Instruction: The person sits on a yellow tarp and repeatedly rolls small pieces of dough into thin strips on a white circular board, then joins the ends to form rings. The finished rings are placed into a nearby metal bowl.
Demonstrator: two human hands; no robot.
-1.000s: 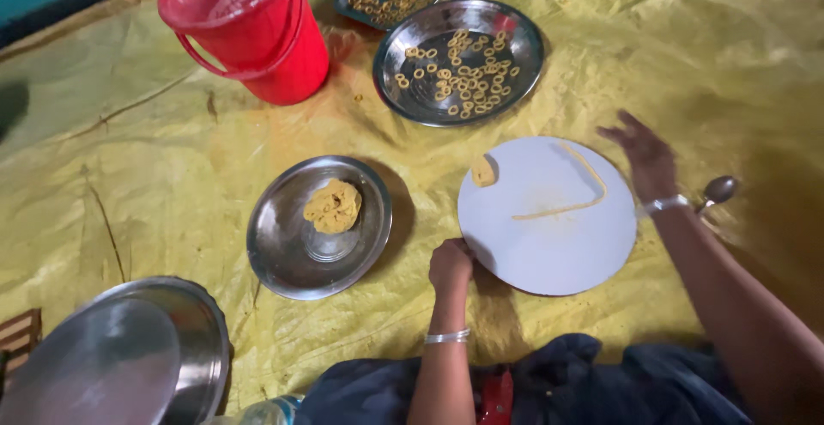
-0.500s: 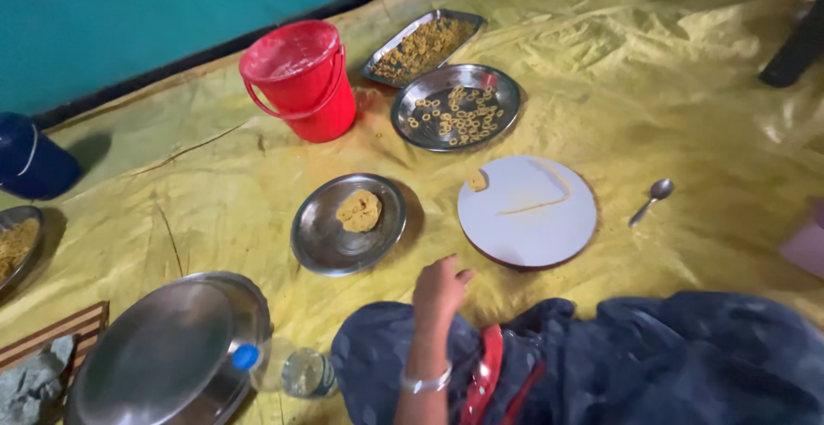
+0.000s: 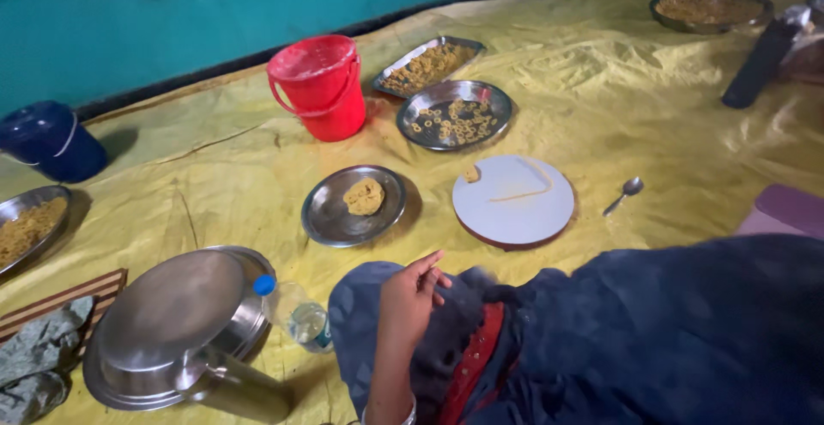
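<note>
Empty left hand (image 3: 410,294), fingers loosely curled, over dark cloth; steel plate (image 3: 330,219) with dough lump (image 3: 364,195) near, beyond fingertips. Right hand out of view.

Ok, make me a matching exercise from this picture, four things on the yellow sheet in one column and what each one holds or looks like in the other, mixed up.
Things:
1. red bucket
2. small steel plate
3. white round board
4. spoon

Descriptions:
A. thin dough strip on top
B. lies bare on the yellow sheet
C. one dough lump in the middle
D. stands beside a tray of snacks

Pairs: 1-D, 2-C, 3-A, 4-B
</note>
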